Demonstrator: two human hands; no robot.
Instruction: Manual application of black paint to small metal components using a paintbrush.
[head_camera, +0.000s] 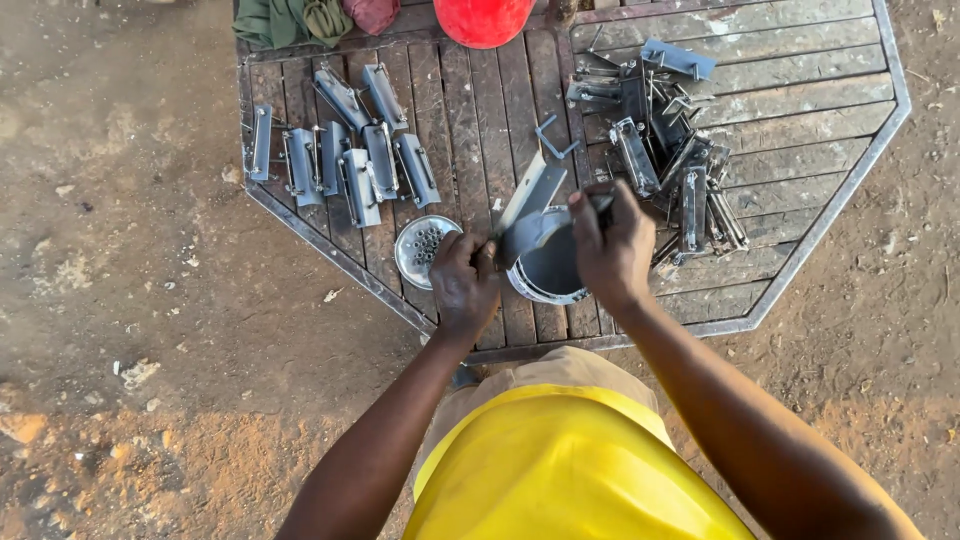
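Left hand (465, 283) pinches flat grey metal bracket (530, 195) over round grey tin (550, 265) | right hand (612, 245) closed on dark tool | risk: bracket edge slipping, cutting fingers, tin tipping off wooden slatted table (800, 100)

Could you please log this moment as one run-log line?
left hand: grips metal bracket | right hand: holds dark tool on it | beneath: metal can

a red helmet (483, 20) and green cloth (285, 20) sit at the far edge of a slatted wooden table (800, 100) on bare dirt ground (120, 250).
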